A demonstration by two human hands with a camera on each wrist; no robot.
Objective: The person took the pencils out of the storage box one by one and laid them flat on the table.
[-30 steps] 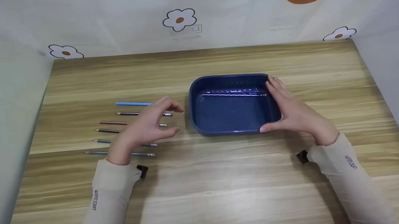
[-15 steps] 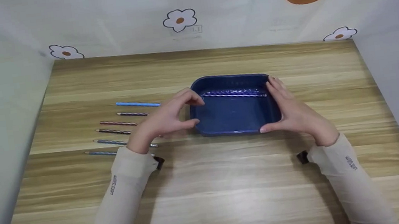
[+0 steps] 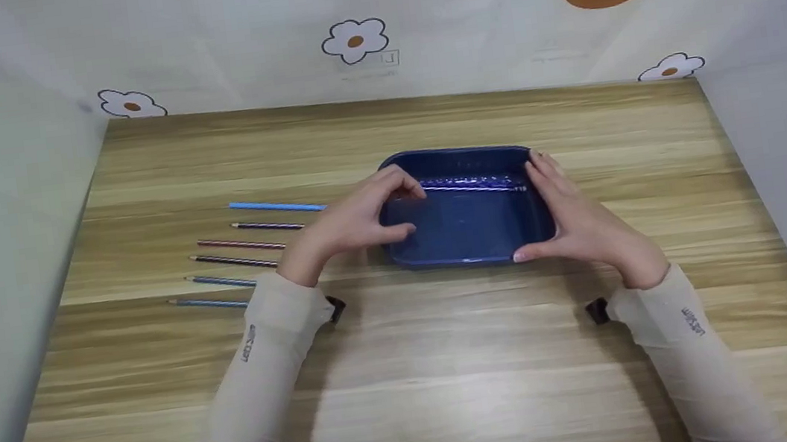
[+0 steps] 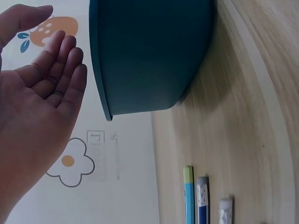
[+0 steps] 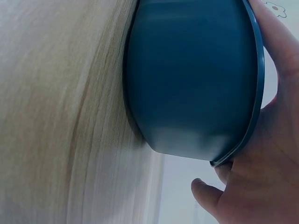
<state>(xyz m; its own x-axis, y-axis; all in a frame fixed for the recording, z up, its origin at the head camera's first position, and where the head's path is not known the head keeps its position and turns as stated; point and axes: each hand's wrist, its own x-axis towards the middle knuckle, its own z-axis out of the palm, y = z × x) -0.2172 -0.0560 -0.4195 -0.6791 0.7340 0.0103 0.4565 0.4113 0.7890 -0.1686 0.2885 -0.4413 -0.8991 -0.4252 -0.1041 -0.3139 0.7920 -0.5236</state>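
A blue rectangular plastic box stands on the table. Along its back inner wall lies at least one pencil, its left part behind my left hand. That hand is over the box's left end, thumb and fingers apart and lightly bent, with nothing between them. The left wrist view shows its palm beside the box wall. My right hand grips the box's right end, thumb at the front corner and fingers at the back corner. In the right wrist view the fingers reach past the rim.
Several pencils lie in a row left of the box, among them a light blue one, a dark one and a grey-blue one. My left arm covers their right ends. Patterned cloth walls border the wooden table.
My left hand has moved right, from beside the pencils to over the box's left end. The right hand and the box have stayed in place.
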